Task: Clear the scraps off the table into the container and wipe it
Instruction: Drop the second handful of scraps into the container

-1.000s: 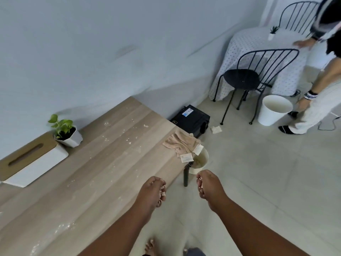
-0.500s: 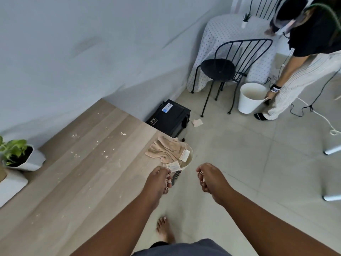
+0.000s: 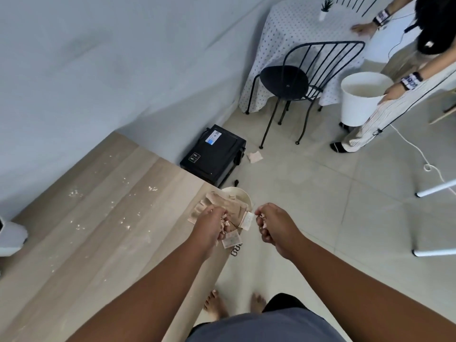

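My left hand [image 3: 211,223] is closed around a bunch of pale scraps over the right end of the wooden table [image 3: 103,218]. My right hand [image 3: 272,222] is also closed on scraps, just past the table's edge. A beige cloth [image 3: 218,206] with paper tags lies at the table corner, partly under my left hand. Behind it, a cream round container [image 3: 240,193] stands on the floor by the corner, mostly hidden. Small white crumbs [image 3: 123,183] are scattered across the tabletop.
A black box [image 3: 214,154] sits on the floor beyond the table, with a scrap of paper [image 3: 255,157] beside it. Farther back are a black wire chair [image 3: 296,82], a dotted tablecloth table [image 3: 291,28], and another person holding a white bucket [image 3: 360,97].
Both hands have moved forward toward the cloth and container at the table corner, still holding scraps. My view has shifted right; the plant and white box have left it.
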{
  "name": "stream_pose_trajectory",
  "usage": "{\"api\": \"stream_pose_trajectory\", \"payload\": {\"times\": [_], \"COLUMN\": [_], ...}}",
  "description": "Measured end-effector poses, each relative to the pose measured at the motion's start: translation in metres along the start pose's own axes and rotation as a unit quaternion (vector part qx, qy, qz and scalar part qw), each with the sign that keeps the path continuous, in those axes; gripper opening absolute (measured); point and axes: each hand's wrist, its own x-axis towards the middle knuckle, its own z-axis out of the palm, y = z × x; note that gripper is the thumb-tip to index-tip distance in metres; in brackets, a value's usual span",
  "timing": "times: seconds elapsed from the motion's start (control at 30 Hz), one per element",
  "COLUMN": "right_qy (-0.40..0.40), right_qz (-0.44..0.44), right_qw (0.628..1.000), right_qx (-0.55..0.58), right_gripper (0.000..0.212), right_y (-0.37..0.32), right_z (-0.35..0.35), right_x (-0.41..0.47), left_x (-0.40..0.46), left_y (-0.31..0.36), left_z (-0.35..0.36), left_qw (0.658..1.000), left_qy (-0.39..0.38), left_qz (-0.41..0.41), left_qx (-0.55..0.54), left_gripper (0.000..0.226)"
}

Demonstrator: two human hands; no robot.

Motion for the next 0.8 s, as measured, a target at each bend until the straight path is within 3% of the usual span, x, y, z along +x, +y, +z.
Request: {"api": "stream_pose_trajectory", "payload": {"times": [0.17,0.47,0.8], "right_qy": [-0.006,-0.08,-0.131], "right_qz": [0.005,0.041,0.051], "right_qw": [1.0,0.996,0.99], "right_qx": [0.001,-0.021,-0.013], "right_gripper": [0.012,0.016,0.018], "right_y": [-0.02,-0.073,-0.137], "right_z": [-0.003,-0.019,-0.093], "right_x": [0.031,0.109,0.207], "left_x": [0.018,0.055,0.084], "left_y": [0.017,0.044,0.077], "left_z": [0.005,0.027,0.133], "left_qw": [1.0,0.99,0.974], "left_qy": [0.014,0.128,0.207], "left_qz": [0.008,0.057,0.022], "left_qx": [-0.008,0.013,-0.086], "left_gripper": [0.011,0.023,0.015]}}
